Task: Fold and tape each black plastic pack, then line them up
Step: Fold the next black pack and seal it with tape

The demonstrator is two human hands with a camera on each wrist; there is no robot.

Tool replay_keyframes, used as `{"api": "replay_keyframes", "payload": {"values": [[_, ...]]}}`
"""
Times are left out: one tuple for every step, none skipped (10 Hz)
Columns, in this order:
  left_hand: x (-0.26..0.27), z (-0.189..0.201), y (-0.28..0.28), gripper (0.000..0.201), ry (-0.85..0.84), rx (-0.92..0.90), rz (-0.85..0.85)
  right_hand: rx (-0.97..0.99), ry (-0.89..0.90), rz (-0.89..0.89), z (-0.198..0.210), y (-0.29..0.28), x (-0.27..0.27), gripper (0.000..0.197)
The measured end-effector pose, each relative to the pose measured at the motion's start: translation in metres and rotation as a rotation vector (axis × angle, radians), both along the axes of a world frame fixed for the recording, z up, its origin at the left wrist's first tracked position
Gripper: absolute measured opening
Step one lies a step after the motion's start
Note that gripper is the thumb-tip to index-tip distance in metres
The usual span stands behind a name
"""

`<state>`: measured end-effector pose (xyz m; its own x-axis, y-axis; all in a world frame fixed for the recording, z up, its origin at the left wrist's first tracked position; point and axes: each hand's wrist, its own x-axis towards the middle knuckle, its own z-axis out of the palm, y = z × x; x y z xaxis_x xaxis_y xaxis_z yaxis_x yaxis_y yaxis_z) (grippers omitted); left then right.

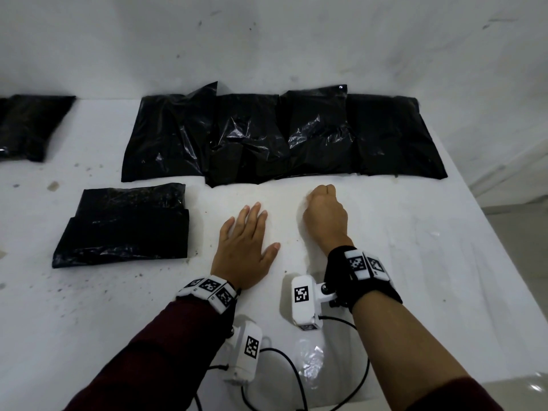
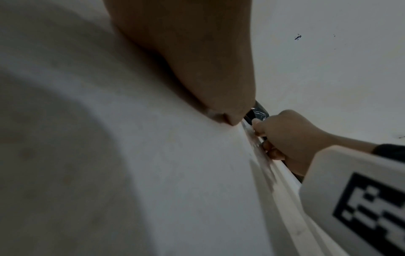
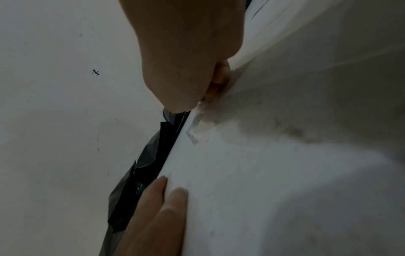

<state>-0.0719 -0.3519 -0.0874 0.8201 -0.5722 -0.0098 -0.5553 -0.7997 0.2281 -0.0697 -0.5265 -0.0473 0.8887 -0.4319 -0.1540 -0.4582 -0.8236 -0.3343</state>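
My left hand lies flat and open on the white table, fingers straight. Just right of it, my right hand is curled, knuckles up. In the right wrist view its thumb and fingers pinch one end of a short clear tape strip that lies stuck on the table. A row of several black plastic packs lies side by side just beyond both hands, against the wall. One folded black pack sits apart, left of my left hand. Neither hand touches a pack.
Another black pack lies at the far left by the wall. Something clear and shiny sits near the table's front edge between my forearms, beside the wrist cameras' cables. The table's right edge drops to the floor. Dark crumbs dot the left side.
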Motion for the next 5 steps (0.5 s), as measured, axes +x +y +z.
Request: {"api": "replay_keyframes", "payload": {"values": [[-0.0002, 0.0002, -0.0005, 0.076, -0.004, 0.001, 0.005, 0.003, -0.029, -0.035, -0.0014, 0.0027, -0.0028, 0.032], [-0.0002, 0.0006, -0.0005, 0.076, -0.004, -0.003, 0.004, -0.009, -0.04, -0.053, -0.0027, 0.004, -0.0019, 0.03], [-0.0002, 0.0007, -0.0004, 0.078, 0.009, -0.003, 0.002, -0.051, -0.017, -0.045, -0.002, 0.0063, 0.0024, 0.026], [-0.0005, 0.0016, -0.0005, 0.078, 0.004, -0.014, 0.006, -0.097, 0.026, -0.001, -0.0002, 0.0063, 0.0048, 0.026], [-0.0005, 0.0014, -0.0005, 0.077, 0.005, -0.011, 0.006, -0.105, 0.049, 0.048, 0.0017, 0.0026, 0.0055, 0.029]]}}
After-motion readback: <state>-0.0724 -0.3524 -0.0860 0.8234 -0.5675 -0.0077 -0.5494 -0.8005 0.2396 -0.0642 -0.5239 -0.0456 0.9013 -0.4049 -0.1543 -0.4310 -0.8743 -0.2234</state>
